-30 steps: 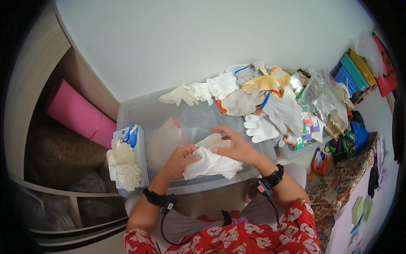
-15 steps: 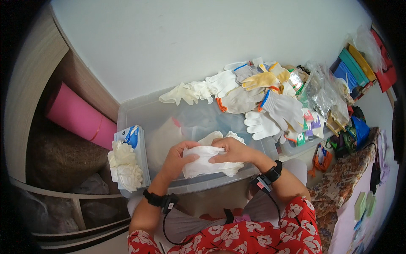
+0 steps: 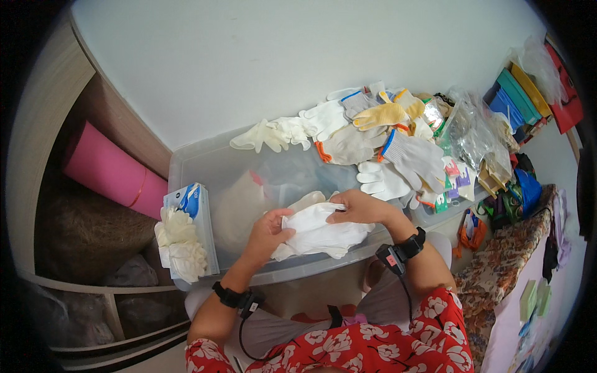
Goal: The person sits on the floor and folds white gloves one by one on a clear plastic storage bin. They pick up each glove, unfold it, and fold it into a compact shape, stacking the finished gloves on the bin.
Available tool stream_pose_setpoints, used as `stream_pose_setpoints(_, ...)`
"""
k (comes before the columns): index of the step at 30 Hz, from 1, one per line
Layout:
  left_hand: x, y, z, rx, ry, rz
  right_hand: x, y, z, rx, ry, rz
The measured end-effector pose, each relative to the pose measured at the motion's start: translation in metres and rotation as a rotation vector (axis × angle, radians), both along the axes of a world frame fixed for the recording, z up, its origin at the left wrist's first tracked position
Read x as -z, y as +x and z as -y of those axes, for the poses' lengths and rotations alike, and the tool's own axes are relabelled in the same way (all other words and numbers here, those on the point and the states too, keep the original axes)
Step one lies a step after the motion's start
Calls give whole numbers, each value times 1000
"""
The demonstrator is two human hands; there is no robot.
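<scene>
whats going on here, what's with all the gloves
A person in a red floral top sits over a clear plastic bin lid and handles a white cloth glove with both hands: the left hand grips its left end, the right hand presses on top. A heap of assorted work gloves lies at the lid's far right, and a box of thin disposable gloves sits at its left edge.

My right hand (image 3: 360,210) now lies flat on top of the white gloves (image 3: 320,231), nearer to me than a second ago, when its fingers were lifted at the far edge of the bundle. My left hand (image 3: 268,231) now curls its fingers over the gloves' left end, bunching them tighter.
</scene>
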State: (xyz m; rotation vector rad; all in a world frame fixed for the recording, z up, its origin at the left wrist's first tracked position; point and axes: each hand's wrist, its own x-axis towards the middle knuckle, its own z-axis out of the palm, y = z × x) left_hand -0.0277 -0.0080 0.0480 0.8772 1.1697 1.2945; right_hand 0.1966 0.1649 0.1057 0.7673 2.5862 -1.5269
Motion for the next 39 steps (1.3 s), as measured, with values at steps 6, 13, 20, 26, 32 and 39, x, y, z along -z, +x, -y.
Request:
stream_pose_setpoints(6, 15, -16, 0, -143, -6, -431, 18, -13, 3, 152, 81, -8)
stream_pose_setpoints(13, 0, -22, 1, -137, -8, -650, 48, -17, -3, 377, -4, -143)
stream_pose_setpoints(20, 1, -25, 3, -139, -17, -858, 48, -31, 4, 389, 368, -35)
stream_pose_setpoints(26, 13, -28, 2, -131, 28, -1010, 53, -38, 7, 396, 537, 69)
stream_pose_setpoints(32, 6, -19, 2, -132, 44, -1238, 54, -38, 7, 413, 600, 93)
stream_pose_setpoints(39, -12, -6, 0, -105, 455, -1173, 27, -25, 8, 355, 426, -127)
